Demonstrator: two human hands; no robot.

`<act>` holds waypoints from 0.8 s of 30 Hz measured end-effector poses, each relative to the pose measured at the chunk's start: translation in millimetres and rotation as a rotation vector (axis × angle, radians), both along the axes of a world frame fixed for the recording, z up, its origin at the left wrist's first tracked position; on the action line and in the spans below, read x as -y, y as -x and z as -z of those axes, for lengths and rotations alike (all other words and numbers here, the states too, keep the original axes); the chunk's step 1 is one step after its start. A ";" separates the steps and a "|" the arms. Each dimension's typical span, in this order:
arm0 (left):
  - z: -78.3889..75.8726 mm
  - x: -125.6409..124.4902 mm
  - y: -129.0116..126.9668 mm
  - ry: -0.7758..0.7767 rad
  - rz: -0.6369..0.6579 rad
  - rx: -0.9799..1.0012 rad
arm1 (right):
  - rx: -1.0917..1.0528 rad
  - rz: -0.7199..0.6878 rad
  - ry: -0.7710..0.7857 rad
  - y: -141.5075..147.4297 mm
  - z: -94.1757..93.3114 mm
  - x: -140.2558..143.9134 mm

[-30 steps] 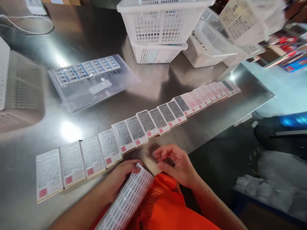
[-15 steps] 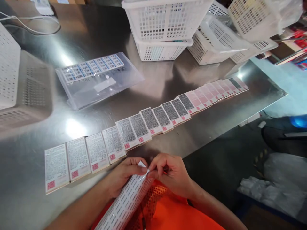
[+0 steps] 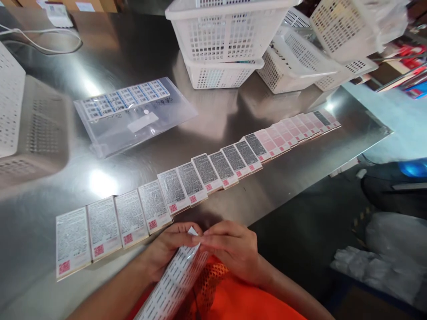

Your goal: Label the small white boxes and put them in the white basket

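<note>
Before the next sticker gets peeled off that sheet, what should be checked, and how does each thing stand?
1. Label sheet held by the left hand: ok, its grip is closed on the sheet.
2. Right hand at the sheet's top corner: ok, fingertips meet there.
3. A sticker actually lifted: cannot tell, the fingers hide it.
4. Row of small boxes lying flat, printed side up, along the table edge: ok.
5. Which boxes already carry a sticker: cannot tell, too small.
6. Metal table between the row and the clear bag: ok, bare.
</note>
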State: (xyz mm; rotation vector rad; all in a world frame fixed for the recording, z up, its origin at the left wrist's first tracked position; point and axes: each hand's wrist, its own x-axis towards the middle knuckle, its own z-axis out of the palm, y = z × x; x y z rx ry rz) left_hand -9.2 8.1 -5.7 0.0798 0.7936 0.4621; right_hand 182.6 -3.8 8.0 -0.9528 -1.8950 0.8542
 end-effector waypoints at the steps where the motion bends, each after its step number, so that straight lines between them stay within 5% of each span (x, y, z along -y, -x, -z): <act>1: 0.3 0.1 -0.1 0.003 -0.004 0.003 | -0.002 -0.002 -0.004 -1.0 1.7 1.0; 7: -2.5 -0.6 -1.7 0.013 -0.014 -0.004 | -0.051 0.048 -0.023 3.5 7.5 6.3; 12: -5.1 1.7 -2.2 0.041 -0.018 -0.033 | -0.108 0.090 0.123 -7.5 -5.7 -3.1; 18: -7.2 -0.1 -5.0 0.025 0.050 -0.027 | 0.099 0.638 0.306 -92.5 -25.1 -77.7; 24: -6.6 -2.4 -6.1 -0.047 0.093 -0.068 | 0.330 0.523 0.461 -130.8 -31.1 -140.0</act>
